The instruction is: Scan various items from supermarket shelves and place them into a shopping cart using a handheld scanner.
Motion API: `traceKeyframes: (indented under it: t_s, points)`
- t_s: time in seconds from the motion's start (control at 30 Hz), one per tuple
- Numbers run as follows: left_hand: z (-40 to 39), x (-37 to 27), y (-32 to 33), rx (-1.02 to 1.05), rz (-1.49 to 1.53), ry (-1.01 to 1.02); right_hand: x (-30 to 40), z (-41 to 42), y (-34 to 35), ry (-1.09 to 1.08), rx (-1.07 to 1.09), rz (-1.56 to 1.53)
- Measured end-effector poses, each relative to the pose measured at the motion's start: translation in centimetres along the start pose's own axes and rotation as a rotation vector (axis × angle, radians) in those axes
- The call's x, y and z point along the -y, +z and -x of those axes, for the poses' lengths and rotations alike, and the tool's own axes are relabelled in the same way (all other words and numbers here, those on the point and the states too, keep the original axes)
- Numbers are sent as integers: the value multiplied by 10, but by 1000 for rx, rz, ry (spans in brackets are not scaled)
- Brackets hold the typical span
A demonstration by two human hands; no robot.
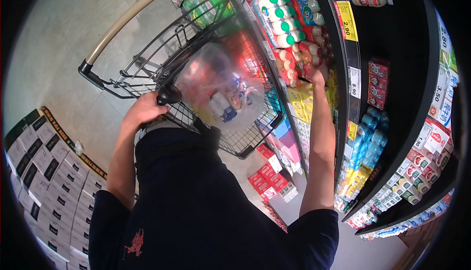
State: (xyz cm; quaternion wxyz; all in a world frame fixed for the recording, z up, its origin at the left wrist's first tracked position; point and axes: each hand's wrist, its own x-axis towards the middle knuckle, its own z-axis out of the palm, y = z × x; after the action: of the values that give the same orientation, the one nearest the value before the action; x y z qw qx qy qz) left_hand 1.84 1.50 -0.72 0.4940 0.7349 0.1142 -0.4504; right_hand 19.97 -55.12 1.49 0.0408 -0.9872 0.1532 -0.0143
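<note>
My left hand (146,109) is at the near corner of a wire shopping cart (147,73), its fingers around a part beside a black knob; what they grip is partly hidden. Inside the cart lies a clear plastic bag (224,86) with several packaged goods. My right arm reaches to the shelf at the right, where my right hand (319,74) is among packs of small red-capped bottles (289,64). Its fingers are partly hidden, and whether they hold a pack is unclear. Yellow packs (301,102) lie just below it, and green-capped white bottles (281,23) stand above.
Black shelves (404,86) with price tags curve along the right, holding blue bottle packs (362,141) and a red carton pack (378,82). Red boxes (270,178) are on the floor beside the shelf. Stacked white boxes (59,196) stand at the lower left.
</note>
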Motion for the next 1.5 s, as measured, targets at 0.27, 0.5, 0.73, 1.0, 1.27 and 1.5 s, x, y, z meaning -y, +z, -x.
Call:
traceKeyframes:
  t_s: [0.27, 0.5, 0.73, 1.0, 1.27, 1.5]
  points:
    - [4, -9, -3, 2, 41, -32, 9, 14, 2, -26, 111, -62]
    - [4, -10, -1, 7, 109, -9, -4, 6, 16, 6, 175, -76]
    - [3, -10, -1, 0, 96, -33, 5, 9, 17, 39, 269, -88]
    - [1, -10, -2, 10, 113, -9, -4, 4, 26, 36, 256, -132]
    - [-2, -4, 0, 18, 120, 2, 14, 11, 18, 122, 299, 14]
    - [-1, -3, 0, 21, 139, 26, 24, 22, 6, 173, 329, 74]
